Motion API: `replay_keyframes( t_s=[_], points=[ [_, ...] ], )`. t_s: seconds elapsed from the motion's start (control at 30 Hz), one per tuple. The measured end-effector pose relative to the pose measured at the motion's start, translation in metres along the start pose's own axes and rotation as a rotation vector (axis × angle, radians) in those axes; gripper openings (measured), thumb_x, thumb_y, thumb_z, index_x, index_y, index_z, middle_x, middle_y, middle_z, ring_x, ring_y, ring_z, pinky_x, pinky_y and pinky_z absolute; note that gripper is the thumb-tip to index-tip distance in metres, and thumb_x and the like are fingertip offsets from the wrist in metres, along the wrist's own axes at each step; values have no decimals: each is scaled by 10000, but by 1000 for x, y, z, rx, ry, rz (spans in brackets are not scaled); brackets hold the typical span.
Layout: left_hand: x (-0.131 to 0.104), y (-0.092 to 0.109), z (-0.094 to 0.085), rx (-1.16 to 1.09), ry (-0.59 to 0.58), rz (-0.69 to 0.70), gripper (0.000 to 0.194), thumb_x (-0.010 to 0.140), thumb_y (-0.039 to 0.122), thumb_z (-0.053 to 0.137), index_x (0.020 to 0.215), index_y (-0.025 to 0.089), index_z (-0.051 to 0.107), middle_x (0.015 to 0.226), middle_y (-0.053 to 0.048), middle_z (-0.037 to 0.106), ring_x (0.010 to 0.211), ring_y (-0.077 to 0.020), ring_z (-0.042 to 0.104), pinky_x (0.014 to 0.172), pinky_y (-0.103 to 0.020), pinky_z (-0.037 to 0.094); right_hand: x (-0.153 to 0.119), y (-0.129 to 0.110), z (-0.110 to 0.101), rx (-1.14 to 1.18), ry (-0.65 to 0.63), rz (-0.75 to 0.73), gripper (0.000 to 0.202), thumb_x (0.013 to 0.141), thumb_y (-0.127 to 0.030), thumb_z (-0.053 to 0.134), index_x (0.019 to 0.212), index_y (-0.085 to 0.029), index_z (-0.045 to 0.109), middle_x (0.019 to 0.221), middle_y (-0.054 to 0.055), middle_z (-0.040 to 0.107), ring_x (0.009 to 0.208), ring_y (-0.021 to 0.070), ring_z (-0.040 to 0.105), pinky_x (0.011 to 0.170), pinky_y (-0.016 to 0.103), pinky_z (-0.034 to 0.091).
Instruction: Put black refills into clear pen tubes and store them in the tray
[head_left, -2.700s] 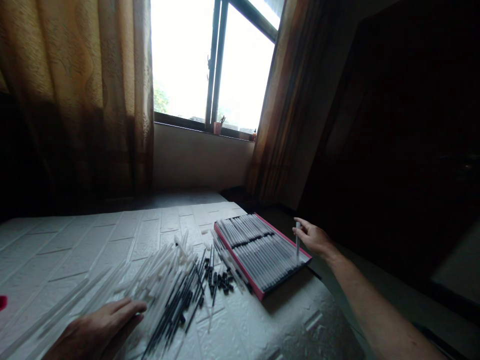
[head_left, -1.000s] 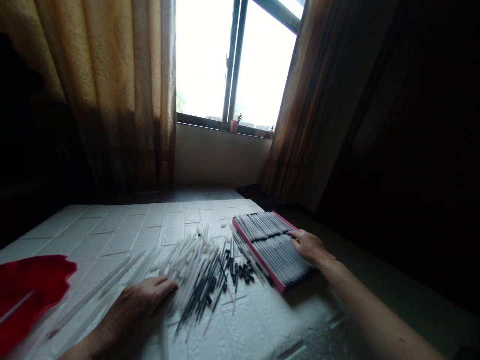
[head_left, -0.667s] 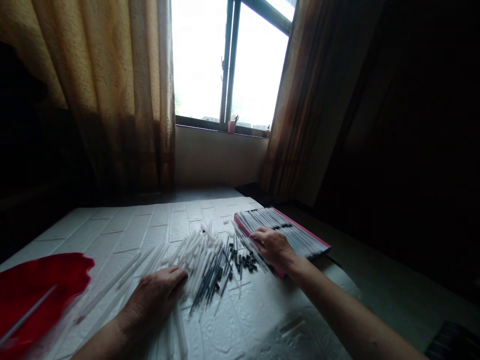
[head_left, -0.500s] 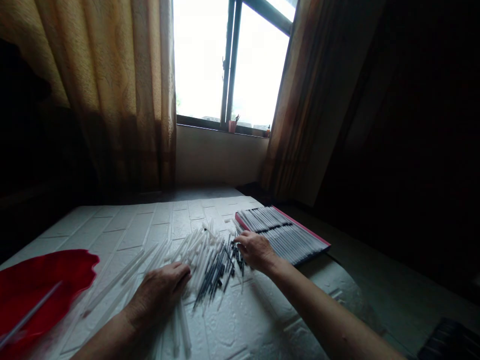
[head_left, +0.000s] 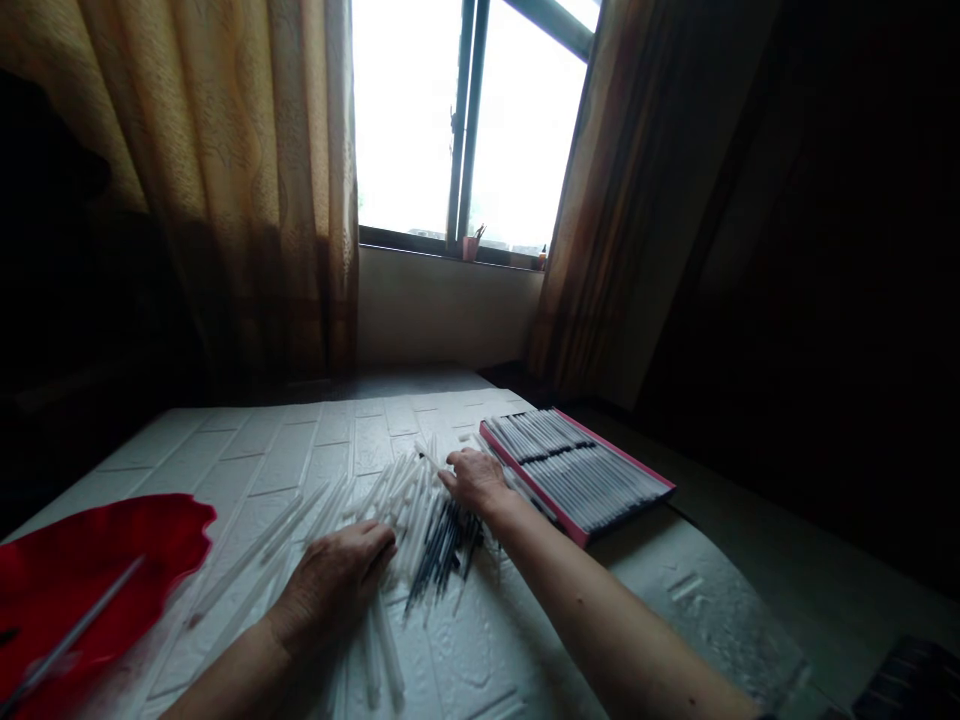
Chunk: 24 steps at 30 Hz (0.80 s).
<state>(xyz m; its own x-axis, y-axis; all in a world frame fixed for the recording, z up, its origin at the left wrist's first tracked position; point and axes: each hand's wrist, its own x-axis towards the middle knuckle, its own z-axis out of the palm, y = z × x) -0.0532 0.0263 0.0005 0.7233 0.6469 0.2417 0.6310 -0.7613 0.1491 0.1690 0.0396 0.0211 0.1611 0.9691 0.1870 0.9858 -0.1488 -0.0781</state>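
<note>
Right hand (head_left: 474, 480) shifted over tubes (head_left: 403, 492); left hand (head_left: 336, 575) half-curled.

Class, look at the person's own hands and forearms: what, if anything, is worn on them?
The left hand and right hand are ungloved, with no watch or bracelet at either wrist. The forearms are bare along most of their visible length.
</note>
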Motion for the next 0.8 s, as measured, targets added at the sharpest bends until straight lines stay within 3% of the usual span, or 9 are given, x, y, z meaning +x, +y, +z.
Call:
replay_keyframes(
  t_s=[0.13, 0.23, 0.4, 0.6, 0.8],
  points=[
    [1, -2, 3, 13, -11, -6, 239, 939, 249, 357, 803, 229, 552, 820, -13, 657, 770, -173, 651, 675, -263, 460, 9, -3, 2, 16, -12, 12, 341, 839, -435, 545, 984, -175, 711, 1025, 144, 706, 946, 263, 660, 753, 320, 478],
    [0, -4, 3, 8, -16, -7, 246, 944, 249, 349, 805, 236, 552, 815, -7, 659, 768, -173, 653, 671, -260, 459, 12, -4, 0, 43, -19, 11, 279, 816, -354, 561, 903, -155, 737, 952, 163, 725, 891, 276, 676, 709, 319, 478],
    [-2, -7, 10, -30, 22, 5, 269, 945, 259, 338, 795, 241, 561, 797, -2, 661, 739, -167, 655, 647, -250, 465, 13, 13, -9, 149, 19, 25, 238, 790, -284, 555, 823, -150, 749, 869, 158, 735, 832, 278, 680, 673, 315, 459],
    [-1, -12, 21, -70, 178, 53, 271, 951, 309, 350, 849, 260, 596, 779, 12, 670, 678, -148, 664, 607, -212, 484, 10, 39, -6, 444, 42, -29, 291, 869, -335, 490, 821, -170, 725, 751, 50, 724, 699, 164, 654, 602, 220, 433],
    [-1, -15, 18, -84, 359, 100, 276, 966, 372, 363, 894, 272, 610, 744, 24, 681, 635, -124, 684, 572, -159, 503, -10, 26, 8, 805, 58, -106, 219, 843, -298, 527, 797, -149, 681, 712, 22, 669, 647, 130, 600, 601, 197, 437]
  ],
)
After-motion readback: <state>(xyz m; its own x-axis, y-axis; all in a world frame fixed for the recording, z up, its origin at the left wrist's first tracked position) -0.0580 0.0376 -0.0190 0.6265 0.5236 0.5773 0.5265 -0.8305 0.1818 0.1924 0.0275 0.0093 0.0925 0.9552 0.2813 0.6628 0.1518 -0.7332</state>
